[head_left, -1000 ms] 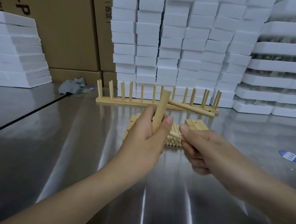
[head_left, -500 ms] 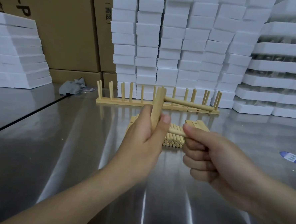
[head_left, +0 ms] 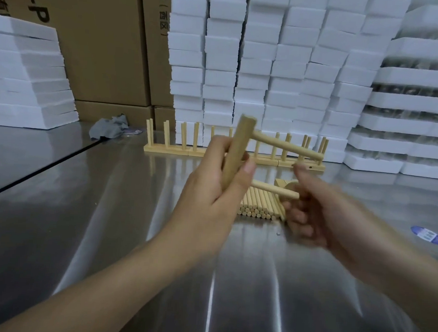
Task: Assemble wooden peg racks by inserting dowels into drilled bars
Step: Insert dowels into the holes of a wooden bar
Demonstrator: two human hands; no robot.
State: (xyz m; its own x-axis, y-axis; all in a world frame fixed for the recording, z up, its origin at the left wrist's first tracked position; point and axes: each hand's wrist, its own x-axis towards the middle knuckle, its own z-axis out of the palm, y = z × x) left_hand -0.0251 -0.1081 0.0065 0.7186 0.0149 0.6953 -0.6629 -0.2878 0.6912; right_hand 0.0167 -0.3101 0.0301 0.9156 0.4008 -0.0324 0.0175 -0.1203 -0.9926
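Observation:
My left hand (head_left: 211,191) grips a drilled wooden bar (head_left: 235,154) and holds it nearly upright above the table. An upper dowel (head_left: 288,147) sticks out of the bar to the right. A lower dowel (head_left: 273,189) also juts right from the bar, and its free end lies in the curled fingers of my blurred right hand (head_left: 320,213), whose thumb is raised above it. Under the hands lies a pile of loose dowels (head_left: 257,206) with spare bars (head_left: 279,182) beside it. Finished peg racks (head_left: 172,150) stand in a row behind.
The steel table (head_left: 106,236) has a dark seam at the left. A grey rag (head_left: 110,128) lies at the back left and a blue sticker (head_left: 426,234) at the right. White foam blocks (head_left: 270,66), foam slabs (head_left: 26,77) and cardboard boxes (head_left: 105,43) wall in the back.
The bar has tilted more upright and risen slightly. The lower dowel now sits in the bar, and my right hand has slid to its outer end, thumb lifted.

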